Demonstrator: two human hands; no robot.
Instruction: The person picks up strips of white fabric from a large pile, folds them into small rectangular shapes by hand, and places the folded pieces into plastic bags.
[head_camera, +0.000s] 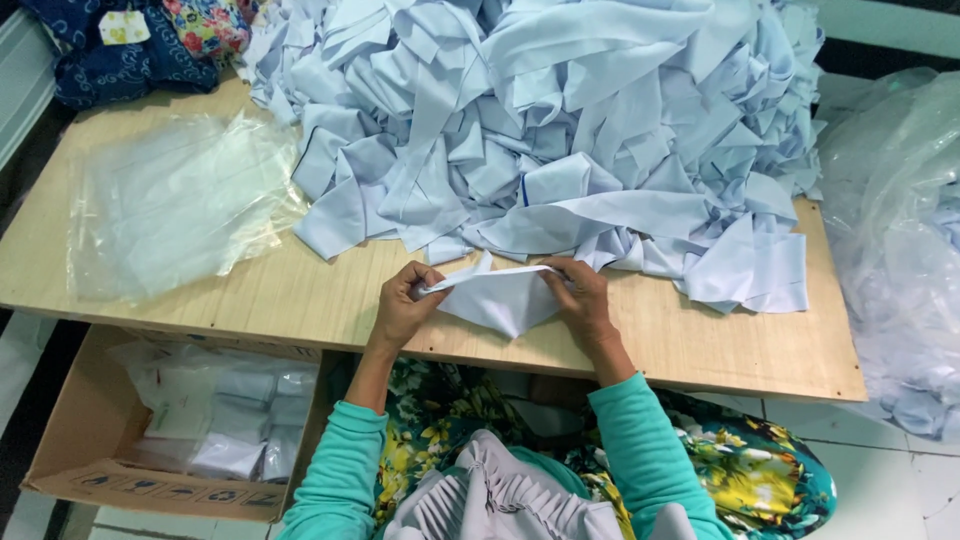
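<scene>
**Folded pale-blue piece pinched between both hands at the table's near edge**

We see one pale-blue fabric piece (497, 298) held between our two hands, just above the near edge of the wooden table (300, 295). The left hand (405, 300) is curled shut on the piece's left end, thumb and fingers pinching a corner that sticks up a little. The right hand (580, 298) is closed on the right end, fingers laid over the top edge. The two hands are apart, with the cloth spanning the gap between them. Its lower part hangs in a point toward us, reaching just past the table's edge.

Just beyond the hands lies a large heap of pale-blue fabric pieces (560, 120), covering most of the right and middle of the table. The heap's nearest flaps come close to the held piece; we cannot tell whether they touch it.

To the left of the heap, a stack of clear plastic bags (175, 205) lies flat on the table, well apart from the hands. At the far left corner sits dark-blue and flowered cloth (130, 40).

Below the table on the left stands an open cardboard box (70, 440) holding bagged, folded pale pieces (245, 420). To the right, a big clear plastic sack (895, 250) holds more pale-blue cloth. Our teal sleeves (640, 450) and a flowered garment show at the bottom.
</scene>
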